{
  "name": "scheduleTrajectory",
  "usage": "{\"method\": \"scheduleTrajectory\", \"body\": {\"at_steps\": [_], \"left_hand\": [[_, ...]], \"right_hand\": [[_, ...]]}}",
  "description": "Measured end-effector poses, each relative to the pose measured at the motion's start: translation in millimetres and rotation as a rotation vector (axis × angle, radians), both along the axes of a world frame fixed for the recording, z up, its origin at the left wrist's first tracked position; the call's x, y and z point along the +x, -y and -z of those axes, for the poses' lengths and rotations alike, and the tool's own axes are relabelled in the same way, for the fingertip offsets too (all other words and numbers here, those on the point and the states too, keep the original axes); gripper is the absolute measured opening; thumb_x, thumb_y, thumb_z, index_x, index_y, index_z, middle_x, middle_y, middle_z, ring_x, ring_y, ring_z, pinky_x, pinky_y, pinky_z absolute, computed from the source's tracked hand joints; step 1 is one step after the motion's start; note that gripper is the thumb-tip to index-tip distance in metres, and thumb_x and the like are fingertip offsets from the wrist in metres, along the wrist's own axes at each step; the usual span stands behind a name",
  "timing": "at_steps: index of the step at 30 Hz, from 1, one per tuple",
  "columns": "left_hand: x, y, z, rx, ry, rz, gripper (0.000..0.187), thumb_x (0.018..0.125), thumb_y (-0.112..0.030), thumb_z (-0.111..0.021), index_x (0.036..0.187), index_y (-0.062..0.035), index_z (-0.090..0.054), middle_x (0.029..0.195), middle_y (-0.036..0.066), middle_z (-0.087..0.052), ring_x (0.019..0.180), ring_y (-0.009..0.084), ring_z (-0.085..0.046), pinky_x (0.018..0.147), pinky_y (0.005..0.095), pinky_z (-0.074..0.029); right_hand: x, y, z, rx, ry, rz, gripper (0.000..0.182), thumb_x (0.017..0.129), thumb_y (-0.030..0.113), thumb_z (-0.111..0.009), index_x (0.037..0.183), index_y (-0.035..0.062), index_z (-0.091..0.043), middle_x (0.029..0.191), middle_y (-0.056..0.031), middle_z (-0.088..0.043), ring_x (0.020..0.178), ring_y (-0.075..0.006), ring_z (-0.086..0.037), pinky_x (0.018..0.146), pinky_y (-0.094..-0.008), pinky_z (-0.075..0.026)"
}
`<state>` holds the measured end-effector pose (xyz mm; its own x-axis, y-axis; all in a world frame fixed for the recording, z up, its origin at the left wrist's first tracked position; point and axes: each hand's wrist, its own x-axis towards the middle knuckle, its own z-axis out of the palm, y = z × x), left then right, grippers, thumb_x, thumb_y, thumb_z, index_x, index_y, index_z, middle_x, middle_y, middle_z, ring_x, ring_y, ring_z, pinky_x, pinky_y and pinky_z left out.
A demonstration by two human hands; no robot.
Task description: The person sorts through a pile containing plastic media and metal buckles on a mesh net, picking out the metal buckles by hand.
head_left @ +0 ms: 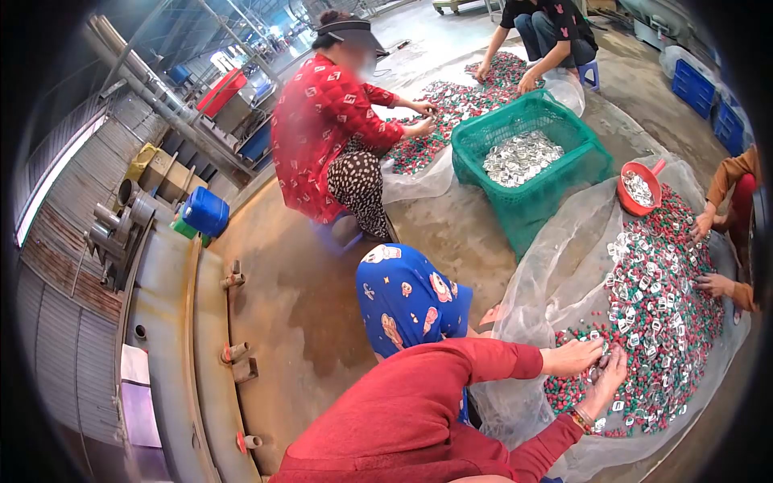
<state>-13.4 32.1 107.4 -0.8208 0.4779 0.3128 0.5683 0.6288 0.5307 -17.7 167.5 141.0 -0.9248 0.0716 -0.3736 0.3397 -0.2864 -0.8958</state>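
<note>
My left hand point(573, 357) and my right hand point(605, 383) come together low over a spread pile point(644, 322) of small red and green beads mixed with silver metal pieces. The fingers of my right hand curl around a few small silver metal pieces. Those of my left hand are pinched close against them, and what they grip is mostly hidden. Beneath the pile lies a translucent white mesh sheet point(515, 402). A red scoop point(638, 189) full of silver pieces rests at its far edge.
A green basket point(531, 211) holding silver pieces stands beyond the sheet. Hands of a co-worker point(715, 285) touch the pile at right. Two people point(322, 137) crouch at another bead pile point(451, 109). A metal trough point(211, 346) with pipe stubs runs along the left; blue crates point(694, 88) stand far right.
</note>
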Motion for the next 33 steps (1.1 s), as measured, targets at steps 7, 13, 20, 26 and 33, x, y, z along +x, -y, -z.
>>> {"method": "scheduleTrajectory", "body": {"at_steps": [7, 13, 20, 26, 33], "left_hand": [[-9.7, -1.3, -25.5, -0.145, -0.169, 0.072, 0.032, 0.073, -0.011, -0.053, 0.100, 0.0049, -0.046, 0.101, 0.015, -0.045, 0.087, 0.0242, -0.054, 0.054, 0.0306, -0.047], [-26.0, 26.3, -14.4, -0.258, -0.009, -0.042, 0.026, 0.068, -0.015, -0.061, 0.089, 0.0000, -0.055, 0.090, 0.016, -0.056, 0.076, 0.0276, -0.060, 0.058, 0.0375, -0.050], [-44.4, 40.3, 47.4, 0.029, 0.601, -0.221, 0.023, 0.072, -0.029, -0.068, 0.083, -0.0094, -0.066, 0.076, 0.014, -0.065, 0.074, 0.0279, -0.063, 0.069, 0.0385, -0.048], [-7.0, 26.8, 111.8, -0.472, 0.388, -0.041, 0.036, 0.067, -0.021, -0.072, 0.095, -0.0056, -0.057, 0.087, 0.018, -0.059, 0.083, 0.0325, -0.059, 0.068, 0.0410, -0.048], [-16.3, 26.5, 102.3, -0.246, 0.476, -0.077, 0.028, 0.072, -0.025, -0.068, 0.087, -0.0028, -0.059, 0.076, 0.017, -0.060, 0.078, 0.0315, -0.059, 0.069, 0.0409, -0.045]], "right_hand": [[-1.0, -17.2, 46.7, 0.096, 0.172, -0.104, 0.051, 0.089, 0.041, -0.048, 0.120, -0.0003, -0.049, 0.108, -0.0108, -0.057, 0.094, -0.0172, -0.054, 0.076, -0.0291, -0.044], [40.1, 26.8, 12.1, -0.245, 0.016, 0.274, 0.049, 0.090, 0.036, -0.041, 0.124, 0.0007, -0.044, 0.120, -0.0110, -0.049, 0.105, -0.0244, -0.050, 0.090, -0.0388, -0.042], [44.5, -75.9, 56.2, 0.014, 0.055, 0.764, 0.017, 0.088, 0.016, -0.049, 0.090, 0.0021, -0.059, 0.051, 0.0072, -0.029, 0.040, -0.0036, -0.027, 0.036, -0.0209, -0.022], [50.9, -79.6, 71.3, -0.048, 0.070, 0.791, 0.018, 0.088, 0.016, -0.048, 0.088, 0.0017, -0.059, 0.052, 0.0070, -0.030, 0.040, -0.0030, -0.027, 0.036, -0.0207, -0.022], [40.6, -45.7, 94.0, 0.224, 0.150, 0.308, 0.025, 0.087, 0.026, -0.053, 0.090, 0.0036, -0.063, 0.055, 0.0032, -0.044, 0.043, -0.0041, -0.037, 0.038, -0.0205, -0.028]]}}
